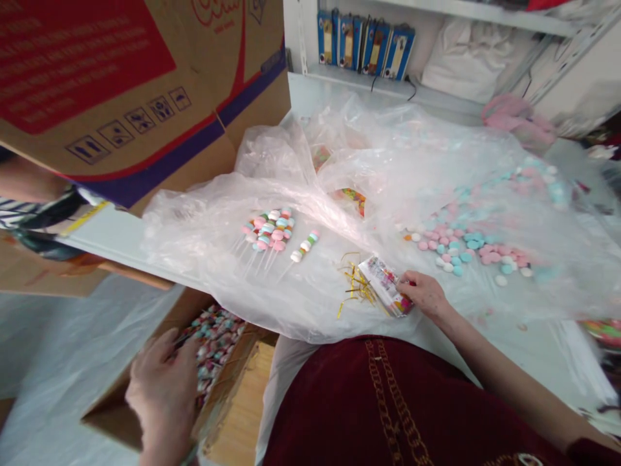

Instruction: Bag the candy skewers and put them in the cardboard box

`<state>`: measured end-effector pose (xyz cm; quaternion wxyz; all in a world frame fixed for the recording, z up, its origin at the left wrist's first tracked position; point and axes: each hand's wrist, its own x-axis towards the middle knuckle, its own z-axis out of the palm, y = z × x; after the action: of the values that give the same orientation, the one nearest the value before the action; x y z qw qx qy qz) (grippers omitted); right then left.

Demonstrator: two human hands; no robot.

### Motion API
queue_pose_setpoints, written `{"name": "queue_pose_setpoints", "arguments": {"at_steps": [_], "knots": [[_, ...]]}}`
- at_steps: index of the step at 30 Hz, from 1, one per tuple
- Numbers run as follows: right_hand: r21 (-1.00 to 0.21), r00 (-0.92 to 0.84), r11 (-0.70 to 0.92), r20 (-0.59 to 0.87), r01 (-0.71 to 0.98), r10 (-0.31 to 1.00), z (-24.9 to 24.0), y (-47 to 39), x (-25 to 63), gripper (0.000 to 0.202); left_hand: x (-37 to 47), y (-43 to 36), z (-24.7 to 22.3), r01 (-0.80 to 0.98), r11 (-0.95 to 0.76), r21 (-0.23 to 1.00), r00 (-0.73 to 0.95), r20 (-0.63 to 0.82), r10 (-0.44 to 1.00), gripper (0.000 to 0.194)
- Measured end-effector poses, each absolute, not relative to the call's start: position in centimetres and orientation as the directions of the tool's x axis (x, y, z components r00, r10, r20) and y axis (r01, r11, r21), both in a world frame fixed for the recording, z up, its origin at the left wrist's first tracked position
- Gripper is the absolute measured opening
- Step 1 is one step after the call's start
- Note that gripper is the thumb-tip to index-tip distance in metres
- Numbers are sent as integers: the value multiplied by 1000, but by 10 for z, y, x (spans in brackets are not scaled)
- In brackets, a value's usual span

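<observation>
My right hand (425, 294) rests on a stack of small printed clear bags (385, 285) lying on the plastic sheet (272, 304), fingertips pinching the top one. Gold twist ties (356, 288) lie just left of the bags. My left hand (162, 388) reaches down into an open cardboard box (104, 414) below the table edge, over a heap of wrapped candy skewers (216, 340); whether it grips one I cannot tell. A bundle of pastel candy skewers (270, 231) and a single skewer (304, 246) lie on the sheet ahead.
Loose pink, blue and white candies (460, 249) are spread on the right of the sheet. A large cardboard carton (145, 90) hangs over the table's left end, with another person's arm (29, 184) under it. Blue packets (363, 48) stand on a shelf behind.
</observation>
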<state>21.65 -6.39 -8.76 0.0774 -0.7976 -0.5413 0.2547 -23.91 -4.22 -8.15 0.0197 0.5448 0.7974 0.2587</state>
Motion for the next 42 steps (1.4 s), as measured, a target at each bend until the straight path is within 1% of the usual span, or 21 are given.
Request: {"name": "queue_pose_setpoints", "arguments": {"at_steps": [1, 2, 4, 6, 7, 9, 11, 13, 14, 16, 18, 22, 25, 27, 29, 31, 33, 34, 36, 38, 42], "knots": [[-405, 255, -363, -297, 839, 920, -86, -65, 217, 23, -218, -35, -76, 839, 240, 489, -416, 291, 861, 15], [-395, 222, -310, -252, 865, 942, -83, -67, 219, 27, -198, -30, -69, 823, 145, 548, -374, 332, 866, 17], [-332, 164, -194, -116, 923, 980, -78, -71, 221, 31, -157, -23, -57, 746, -47, 664, -245, 340, 908, 20], [-287, 144, -133, 15, 949, 990, -73, -76, 223, 31, -121, -21, -50, 604, -118, 788, -101, 223, 969, 17], [-306, 155, -130, 60, 943, 986, -70, -79, 223, 31, -105, -21, -49, 522, -81, 849, -43, 121, 992, 16], [-462, 219, -159, 81, 873, 972, -64, -82, 221, 28, -77, -22, -50, 380, 46, 924, 132, -104, 986, 14], [-719, 282, -201, -7, 666, 959, -57, -82, 212, 25, -52, -25, -52, 307, 175, 936, 378, -288, 880, 17], [-910, 298, -263, -166, 321, 940, -52, -78, 196, 24, -31, -28, -53, 232, 284, 930, 573, -367, 733, 20], [-944, 279, -299, -252, 142, 926, -50, -74, 185, 25, -22, -30, -53, 165, 332, 929, 634, -358, 686, 21], [-922, 209, -370, -386, -112, 899, -50, -64, 160, 28, -8, -31, -51, -7, 410, 912, 678, -297, 673, 32], [-890, 152, -420, -447, -180, 882, -52, -53, 135, 30, -1, -29, -50, -157, 467, 870, 613, -284, 737, 32], [-891, 83, -450, -453, -52, 888, -56, -34, 96, 37, -16, -18, -57, -335, 522, 784, 357, -407, 841, 29], [-901, -138, -426, -433, 82, 891, -57, -24, 80, 40, -49, -8, -67, -451, 533, 716, 259, -467, 846, 26], [-919, -262, -354, -389, 173, 883, -57, -15, 71, 39, -75, -2, -72, -532, 497, 686, 145, -504, 851, 22], [-923, -312, -215, -316, 318, 896, -58, -1, 59, 34, -99, 5, -76, -580, 439, 686, 2, -538, 843, 17], [-839, -348, 2, -224, 545, 911, -62, 15, 43, 28, -116, 10, -76, -611, 394, 687, -81, -549, 832, 12], [-656, -390, 196, -162, 729, 906, -68, 31, 25, 26, -124, 14, -74, -664, 353, 659, -110, -553, 826, 10], [-576, -396, 246, -150, 780, 906, -71, 38, 18, 26, -125, 15, -71, -695, 342, 633, -108, -562, 820, 11], [-472, -382, 276, -144, 837, 913, -78, 44, 8, 29, -124, 16, -66, -741, 354, 571, -71, -591, 804, 11], [-420, -360, 269, -153, 867, 920, -83, 41, 10, 30, -122, 15, -62, -749, 393, 533, -36, -625, 779, 7], [-369, -350, 270, -167, 889, 922, -85, 17, 46, 25, -117, 15, -60, -722, 406, 561, -56, -632, 773, 7]]}}
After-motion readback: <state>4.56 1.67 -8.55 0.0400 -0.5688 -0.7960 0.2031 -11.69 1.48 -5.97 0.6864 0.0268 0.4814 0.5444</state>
